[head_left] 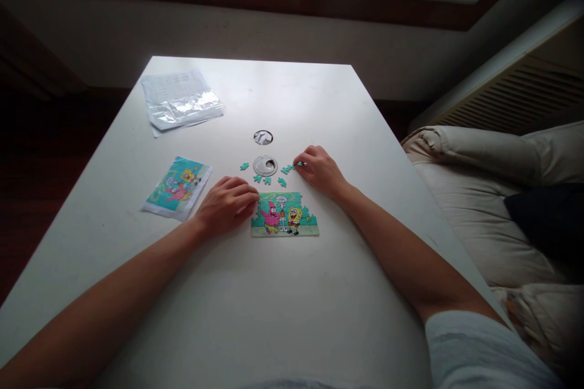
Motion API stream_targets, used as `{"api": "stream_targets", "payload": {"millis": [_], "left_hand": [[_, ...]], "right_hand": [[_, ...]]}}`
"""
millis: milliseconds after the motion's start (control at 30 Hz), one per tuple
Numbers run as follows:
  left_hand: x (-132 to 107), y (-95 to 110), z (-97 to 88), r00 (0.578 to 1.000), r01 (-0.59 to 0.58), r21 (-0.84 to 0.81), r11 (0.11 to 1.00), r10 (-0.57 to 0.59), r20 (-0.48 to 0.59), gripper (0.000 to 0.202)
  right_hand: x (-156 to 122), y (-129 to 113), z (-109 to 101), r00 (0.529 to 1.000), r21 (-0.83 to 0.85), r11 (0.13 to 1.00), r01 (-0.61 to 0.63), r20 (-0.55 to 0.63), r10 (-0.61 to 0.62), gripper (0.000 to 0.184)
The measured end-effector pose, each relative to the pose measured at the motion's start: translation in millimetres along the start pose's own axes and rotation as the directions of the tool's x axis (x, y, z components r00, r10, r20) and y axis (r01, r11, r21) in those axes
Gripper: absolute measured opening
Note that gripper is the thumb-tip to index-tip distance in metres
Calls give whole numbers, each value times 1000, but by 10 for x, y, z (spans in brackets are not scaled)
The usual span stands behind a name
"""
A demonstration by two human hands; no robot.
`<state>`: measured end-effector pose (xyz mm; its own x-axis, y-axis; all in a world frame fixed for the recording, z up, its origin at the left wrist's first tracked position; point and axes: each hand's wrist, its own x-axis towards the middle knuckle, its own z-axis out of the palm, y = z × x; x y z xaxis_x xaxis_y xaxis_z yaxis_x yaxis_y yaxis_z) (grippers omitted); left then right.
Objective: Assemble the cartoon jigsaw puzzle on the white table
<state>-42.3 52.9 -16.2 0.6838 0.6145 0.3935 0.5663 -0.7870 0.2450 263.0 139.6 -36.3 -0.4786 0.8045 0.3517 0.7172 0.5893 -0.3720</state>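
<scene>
A partly assembled jigsaw puzzle point(283, 219) with cartoon figures on a teal ground lies flat on the white table; its upper right corner and part of its left edge are uneven. At its left edge rests my left hand point(228, 202), fingers curled, with fingertips and thumb against the puzzle's side. Beyond the puzzle's upper right, my right hand point(319, 171) pinches a small teal puzzle piece point(298, 164) between thumb and fingers. Several loose pieces point(282, 182) lie between the puzzle and two round table fittings, with a lone piece point(244, 166) farther left.
To the left lies a picture packet point(177, 187) with the same cartoon figures. Papers and a clear plastic sleeve point(182, 100) are at the far left. A round hole point(263, 137) and a metal ring fitting point(265, 165) sit mid-table. A padded sofa point(460, 194) stands right.
</scene>
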Motion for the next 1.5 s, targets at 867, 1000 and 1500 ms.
{"api": "stream_targets", "payload": {"millis": [867, 1000, 1500], "left_hand": [[56, 211, -2, 945, -201, -156, 967, 233, 228, 37], [46, 185, 8, 953, -186, -161, 969, 218, 213, 34], [47, 182, -21, 977, -135, -161, 978, 159, 143, 26]], "right_hand": [[10, -124, -2, 999, -29, 999, -27, 37, 28, 8], [13, -127, 0, 999, -28, 999, -33, 38, 34, 9], [1, 49, -27, 986, 66, 992, -108, -120, 115, 23]]}}
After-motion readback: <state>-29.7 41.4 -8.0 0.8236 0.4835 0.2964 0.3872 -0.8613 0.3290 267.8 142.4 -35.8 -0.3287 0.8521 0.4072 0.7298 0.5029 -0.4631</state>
